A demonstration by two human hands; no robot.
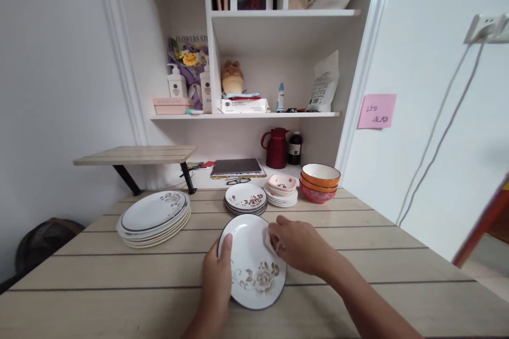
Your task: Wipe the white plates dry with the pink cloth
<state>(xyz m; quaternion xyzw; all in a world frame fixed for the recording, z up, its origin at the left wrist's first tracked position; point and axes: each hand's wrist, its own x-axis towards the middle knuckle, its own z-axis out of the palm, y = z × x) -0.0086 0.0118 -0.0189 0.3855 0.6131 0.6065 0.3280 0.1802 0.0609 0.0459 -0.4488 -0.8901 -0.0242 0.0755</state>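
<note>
My left hand (218, 275) grips the left rim of a white plate (248, 254) with a dark edge and a brown flower print, thumb on top. The plate is tilted toward me above the table. At its upper right, my right hand (298, 243) is closed around a small white wipe (273, 242), pressed to the plate's surface; most of the wipe is hidden by the fingers. Just behind stands a stack of smaller floral plates (245, 197).
A stack of large plates (155, 212) sits at the left, near a raised wooden shelf (135, 154). Small white dishes (283, 198) and nested bowls (320, 183) stand at the back right. Behind them are a laptop (236, 166), glasses (237, 181) and a red jug (277, 148).
</note>
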